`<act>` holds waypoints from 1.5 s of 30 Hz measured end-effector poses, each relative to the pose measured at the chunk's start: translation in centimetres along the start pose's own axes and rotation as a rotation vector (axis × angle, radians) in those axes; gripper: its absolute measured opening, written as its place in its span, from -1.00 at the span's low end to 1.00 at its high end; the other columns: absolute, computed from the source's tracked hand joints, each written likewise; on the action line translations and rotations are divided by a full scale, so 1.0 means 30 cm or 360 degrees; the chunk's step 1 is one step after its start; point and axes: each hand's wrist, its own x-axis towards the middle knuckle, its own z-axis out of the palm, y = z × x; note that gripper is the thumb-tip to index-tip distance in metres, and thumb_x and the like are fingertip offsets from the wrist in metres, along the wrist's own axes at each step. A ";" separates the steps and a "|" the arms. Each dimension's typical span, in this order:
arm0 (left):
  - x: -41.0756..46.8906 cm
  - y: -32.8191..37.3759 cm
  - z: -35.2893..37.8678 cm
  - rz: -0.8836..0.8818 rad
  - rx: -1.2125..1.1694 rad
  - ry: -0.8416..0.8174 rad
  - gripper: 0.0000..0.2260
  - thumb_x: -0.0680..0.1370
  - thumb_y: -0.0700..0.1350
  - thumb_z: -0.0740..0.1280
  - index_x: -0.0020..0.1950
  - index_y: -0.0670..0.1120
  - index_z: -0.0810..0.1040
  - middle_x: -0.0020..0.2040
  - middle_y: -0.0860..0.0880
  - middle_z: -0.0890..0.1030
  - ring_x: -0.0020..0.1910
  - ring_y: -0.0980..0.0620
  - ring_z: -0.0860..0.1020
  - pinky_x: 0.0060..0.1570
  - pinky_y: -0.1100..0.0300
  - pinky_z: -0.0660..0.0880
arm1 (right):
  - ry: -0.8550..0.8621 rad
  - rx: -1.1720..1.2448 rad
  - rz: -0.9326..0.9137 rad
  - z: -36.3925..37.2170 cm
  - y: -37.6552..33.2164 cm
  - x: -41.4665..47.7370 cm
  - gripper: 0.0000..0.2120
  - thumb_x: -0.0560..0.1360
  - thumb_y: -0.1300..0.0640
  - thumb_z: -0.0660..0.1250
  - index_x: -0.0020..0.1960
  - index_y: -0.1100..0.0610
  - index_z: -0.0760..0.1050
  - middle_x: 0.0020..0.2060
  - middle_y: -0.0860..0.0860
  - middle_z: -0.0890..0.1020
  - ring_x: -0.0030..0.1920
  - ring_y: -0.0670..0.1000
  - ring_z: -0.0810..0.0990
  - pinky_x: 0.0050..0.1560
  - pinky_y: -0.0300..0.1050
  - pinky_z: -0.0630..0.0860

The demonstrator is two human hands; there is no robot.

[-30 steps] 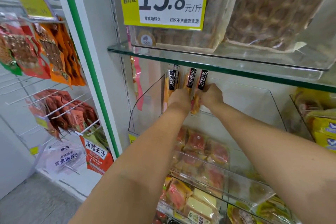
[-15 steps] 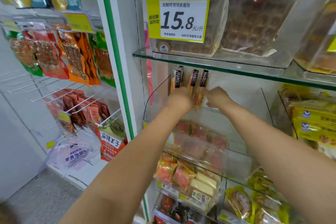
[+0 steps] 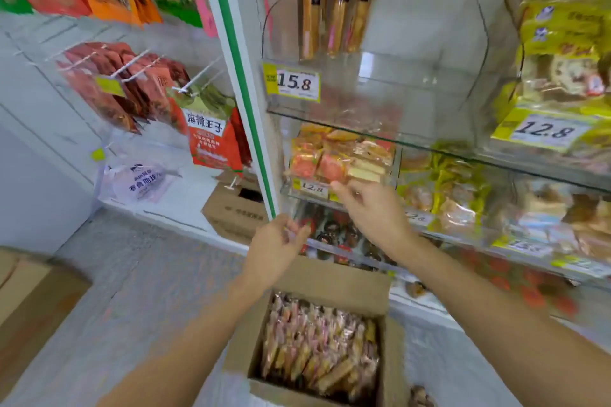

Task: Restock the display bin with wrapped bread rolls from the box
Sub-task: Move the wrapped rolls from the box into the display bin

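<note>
Three wrapped bread rolls (image 3: 337, 10) stand upright against the back left of the clear display bin (image 3: 380, 89), which is otherwise bare. Below, an open cardboard box (image 3: 330, 281) on the floor holds several wrapped rolls (image 3: 320, 344). My left hand (image 3: 274, 248) hangs above the box's far edge, fingers loosely curled and holding nothing. My right hand (image 3: 367, 208) is a little higher, in front of the lower shelf, fingers relaxed and empty.
A green-edged shelf post (image 3: 244, 102) stands left of the bin. Hanging snack packs (image 3: 132, 89) fill the rack to the left. Packed bins (image 3: 340, 158) sit below the display bin, yellow packs (image 3: 558, 43) to its right. Another carton (image 3: 234, 211) sits by the post.
Both hands have let go of the rolls in the bin and dropped down toward the box. The view has tilted down, bringing the box into sight.
</note>
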 end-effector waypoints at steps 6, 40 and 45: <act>-0.154 -0.354 0.249 -0.0573 0.0022 -0.0339 -0.85 0.52 -0.08 0.32 -0.24 -0.05 0.49 -0.28 -0.05 0.61 -0.26 0.02 0.59 -0.16 0.15 0.53 | -0.0638 -0.0192 0.0613 0.415 0.381 -0.185 -0.85 0.51 0.14 0.25 -0.15 0.06 0.27 -0.28 -0.01 0.44 -0.23 0.03 0.47 -0.32 -0.11 0.34; -0.061 -1.313 2.066 -0.1314 -0.0297 -0.0834 -0.64 0.55 0.00 0.25 0.27 -0.16 0.46 -0.01 -0.04 0.63 -0.16 0.09 0.55 -0.20 0.26 0.50 | -0.0678 0.0611 0.2247 1.727 1.960 -0.700 -0.55 0.44 -0.01 0.40 0.12 0.33 0.47 -0.16 0.18 0.62 -0.26 0.14 0.56 -0.11 -0.03 0.50; -0.044 -1.275 2.004 -0.1464 -0.0486 -0.0734 -0.65 0.50 -0.11 0.32 0.27 -0.08 0.37 -0.11 0.03 0.52 -0.12 0.05 0.51 -0.16 0.24 0.41 | -0.0687 0.1163 0.2410 1.626 1.923 -0.670 -0.82 0.44 0.28 0.37 0.02 0.32 0.51 -0.15 0.21 0.59 -0.27 0.10 0.57 -0.35 -0.14 0.58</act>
